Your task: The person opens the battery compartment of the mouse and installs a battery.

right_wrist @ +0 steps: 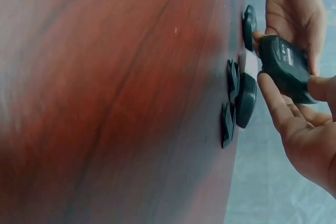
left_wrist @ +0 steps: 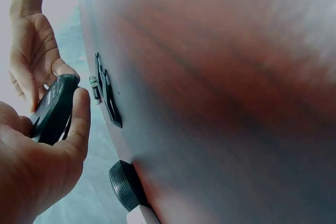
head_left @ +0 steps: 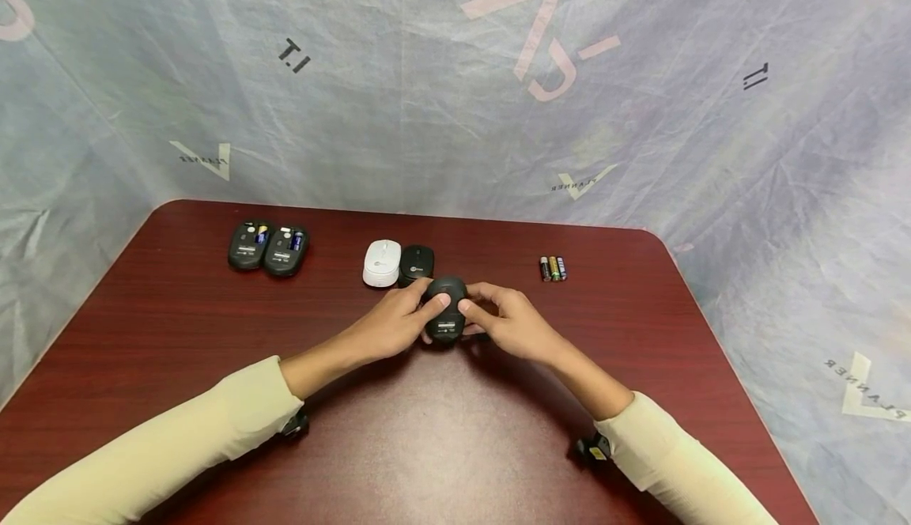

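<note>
Both hands hold a black computer mouse (head_left: 447,321) above the middle of the table, its labelled underside facing up. My left hand (head_left: 387,324) grips it from the left, thumb on the underside and fingers around the edge. From the other side my right hand (head_left: 518,324) holds it too, thumb on the underside. In the right wrist view, thin dark flat pieces (right_wrist: 228,124) lie on the table beneath the hands. Just beyond the hands stand a white mouse (head_left: 382,262) and a black mouse (head_left: 417,264). Thumbs hide part of the held mouse's underside.
At the table's back left, two dark mice (head_left: 247,245) lie upside down side by side, each with a battery in its exposed compartment. Several small batteries (head_left: 553,269) lie together at the back right. A printed fabric sheet (head_left: 441,114) hangs behind the reddish-brown table (head_left: 427,446).
</note>
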The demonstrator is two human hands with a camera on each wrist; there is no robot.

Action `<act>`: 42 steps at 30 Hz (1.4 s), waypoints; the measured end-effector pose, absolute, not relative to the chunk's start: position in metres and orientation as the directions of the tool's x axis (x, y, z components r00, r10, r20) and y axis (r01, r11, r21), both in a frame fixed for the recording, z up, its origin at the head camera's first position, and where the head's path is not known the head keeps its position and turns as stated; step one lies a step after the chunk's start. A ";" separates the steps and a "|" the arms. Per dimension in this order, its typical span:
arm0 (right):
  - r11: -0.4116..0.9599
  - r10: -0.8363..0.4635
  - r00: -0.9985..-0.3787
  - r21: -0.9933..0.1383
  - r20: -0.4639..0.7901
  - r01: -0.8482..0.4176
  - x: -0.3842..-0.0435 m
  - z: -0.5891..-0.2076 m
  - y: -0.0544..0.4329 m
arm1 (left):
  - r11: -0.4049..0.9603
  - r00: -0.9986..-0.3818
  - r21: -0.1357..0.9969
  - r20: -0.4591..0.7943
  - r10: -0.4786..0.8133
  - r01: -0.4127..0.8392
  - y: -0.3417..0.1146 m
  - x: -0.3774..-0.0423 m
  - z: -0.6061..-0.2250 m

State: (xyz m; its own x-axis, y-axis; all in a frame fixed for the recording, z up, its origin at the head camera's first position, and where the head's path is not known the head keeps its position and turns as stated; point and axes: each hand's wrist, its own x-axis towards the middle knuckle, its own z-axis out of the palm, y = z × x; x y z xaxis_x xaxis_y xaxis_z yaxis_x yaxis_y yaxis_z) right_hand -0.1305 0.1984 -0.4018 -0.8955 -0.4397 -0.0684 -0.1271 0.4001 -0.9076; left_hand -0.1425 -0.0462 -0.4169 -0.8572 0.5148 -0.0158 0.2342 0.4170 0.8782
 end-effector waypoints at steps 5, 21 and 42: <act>0.332 -0.480 -0.874 -0.937 -0.072 -0.106 -0.123 -0.403 0.191 | 0.405 -0.858 0.891 -0.034 0.512 0.206 -0.053 -0.132 -0.417; 0.361 -0.488 -0.873 -0.915 -0.018 -0.182 -0.099 -0.414 0.167 | 0.406 -0.875 0.910 -0.130 0.466 0.081 -0.056 -0.103 -0.424; 0.384 -0.341 -0.939 -0.905 0.046 -0.184 -0.106 -0.408 0.167 | 0.308 -0.816 0.947 -0.110 0.567 0.087 -0.068 -0.113 -0.424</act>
